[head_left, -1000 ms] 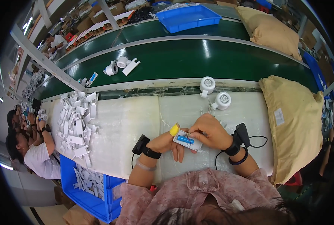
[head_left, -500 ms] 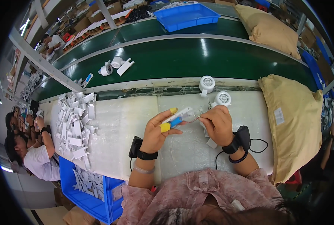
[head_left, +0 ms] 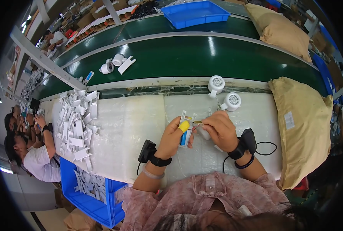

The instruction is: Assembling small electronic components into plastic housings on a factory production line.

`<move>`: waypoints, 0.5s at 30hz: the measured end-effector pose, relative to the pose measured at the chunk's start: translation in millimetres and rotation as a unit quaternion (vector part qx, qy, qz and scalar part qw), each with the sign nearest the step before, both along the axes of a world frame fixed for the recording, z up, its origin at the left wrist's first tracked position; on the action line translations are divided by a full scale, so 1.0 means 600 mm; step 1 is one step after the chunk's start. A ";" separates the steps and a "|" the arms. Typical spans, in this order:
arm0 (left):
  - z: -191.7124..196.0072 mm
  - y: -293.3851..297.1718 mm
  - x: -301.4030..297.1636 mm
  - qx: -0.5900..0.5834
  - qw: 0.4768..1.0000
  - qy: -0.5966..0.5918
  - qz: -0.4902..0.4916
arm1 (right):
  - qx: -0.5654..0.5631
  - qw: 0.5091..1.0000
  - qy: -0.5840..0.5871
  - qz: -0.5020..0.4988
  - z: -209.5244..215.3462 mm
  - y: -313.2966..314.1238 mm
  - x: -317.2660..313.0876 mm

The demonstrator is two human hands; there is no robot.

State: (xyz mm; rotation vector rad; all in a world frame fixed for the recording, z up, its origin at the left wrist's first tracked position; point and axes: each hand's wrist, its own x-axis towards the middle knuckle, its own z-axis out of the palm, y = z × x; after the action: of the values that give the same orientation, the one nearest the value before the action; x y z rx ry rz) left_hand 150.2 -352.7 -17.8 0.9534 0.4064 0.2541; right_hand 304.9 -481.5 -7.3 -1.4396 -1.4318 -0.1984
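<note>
My left hand (head_left: 172, 139), with yellow covers on its fingertips, grips a white plastic housing (head_left: 183, 114). A blue cylindrical battery (head_left: 184, 138) lies in that housing under the thumb. Close on its right, my right hand (head_left: 221, 130) pinches a small thin brownish piece (head_left: 198, 122). A thin red wire (head_left: 195, 128) runs between the housing and the right fingers; its ends are hidden. Beyond the right hand are two round white fan heads with grilles, one nearer (head_left: 232, 101) and one farther (head_left: 216, 84). Other white parts are partly covered by the right hand.
A heap of white plastic housings (head_left: 77, 123) lies left on the table, above a blue crate (head_left: 111, 204) of similar parts. A brown paper sack (head_left: 304, 131) stands right. Beyond runs a green conveyor (head_left: 160, 57) carrying several white parts. Other people sit at far left.
My left hand has moved right and turned the housing from slanted to nearly upright, bringing it against the right fingers. The right hand stays almost in place; the brownish piece now shows in it.
</note>
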 end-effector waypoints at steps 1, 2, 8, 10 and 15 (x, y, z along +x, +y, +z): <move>-0.004 -0.001 0.002 0.031 0.999 0.008 0.019 | 0.000 1.000 0.000 0.000 -0.001 0.000 0.000; -0.006 -0.003 0.003 0.062 0.997 0.016 0.038 | -0.004 1.000 -0.004 0.004 -0.002 0.001 0.000; 0.008 -0.022 0.004 0.124 0.991 0.003 0.042 | -0.008 0.999 -0.019 0.029 -0.014 -0.003 0.001; 0.006 -0.027 0.004 0.149 0.988 0.008 0.042 | -0.005 0.999 -0.024 0.038 -0.016 -0.003 -0.002; 0.007 -0.034 -0.001 0.208 0.977 0.015 0.037 | -0.009 1.000 -0.010 0.024 -0.011 -0.004 -0.009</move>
State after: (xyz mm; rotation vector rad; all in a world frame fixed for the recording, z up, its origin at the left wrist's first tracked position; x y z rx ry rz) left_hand 149.9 -373.1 -13.3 1.3558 0.4247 0.4041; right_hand 299.2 -483.8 -13.9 -1.4205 -1.4852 -0.1705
